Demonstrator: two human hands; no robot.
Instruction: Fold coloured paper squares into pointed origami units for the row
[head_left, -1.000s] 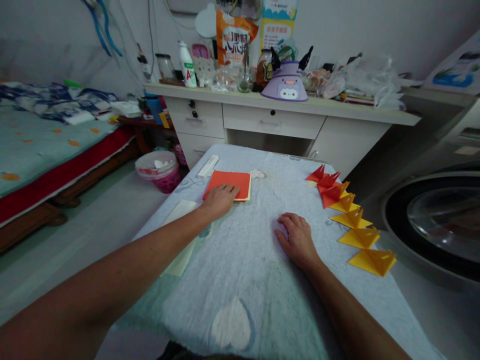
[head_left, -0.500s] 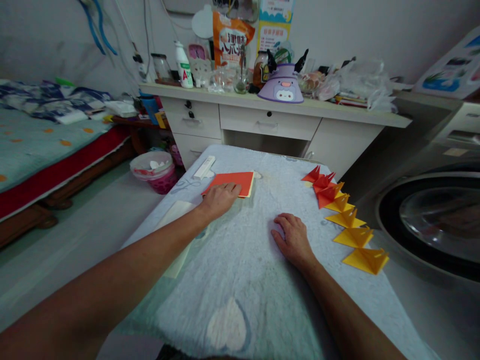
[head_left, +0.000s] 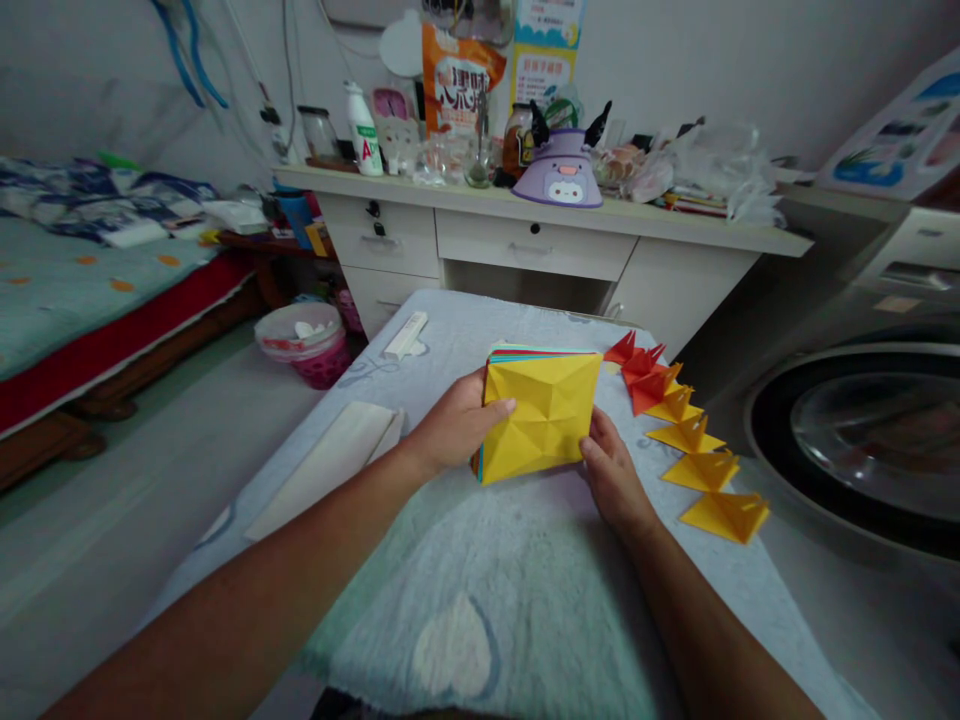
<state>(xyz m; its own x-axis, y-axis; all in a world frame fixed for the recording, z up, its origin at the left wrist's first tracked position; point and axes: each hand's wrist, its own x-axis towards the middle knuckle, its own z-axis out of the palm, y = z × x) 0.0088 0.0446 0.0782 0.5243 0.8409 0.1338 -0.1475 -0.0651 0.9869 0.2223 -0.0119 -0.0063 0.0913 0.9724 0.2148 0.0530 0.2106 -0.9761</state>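
Note:
A stack of coloured origami paper is tilted up above the cloth, a yellow sheet with star-like crease lines facing me. My left hand grips its left edge, thumb over the yellow sheet. At the lower right edge, the fingers and thumb of my right hand pinch the stack. Red, blue and other coloured edges show along its top and left side. To the right, folded yellow paper pieces and folded red paper pieces stand in a curved row.
A white flat packet lies on the cloth-covered table, left of my hands. Farther back is a white narrow box. Behind the table stands a white desk with jars and bags; a washing machine is at right.
The paper stack has left the table and moved right and nearer, its yellow face replacing the orange one in view. My right hand has come onto it too.

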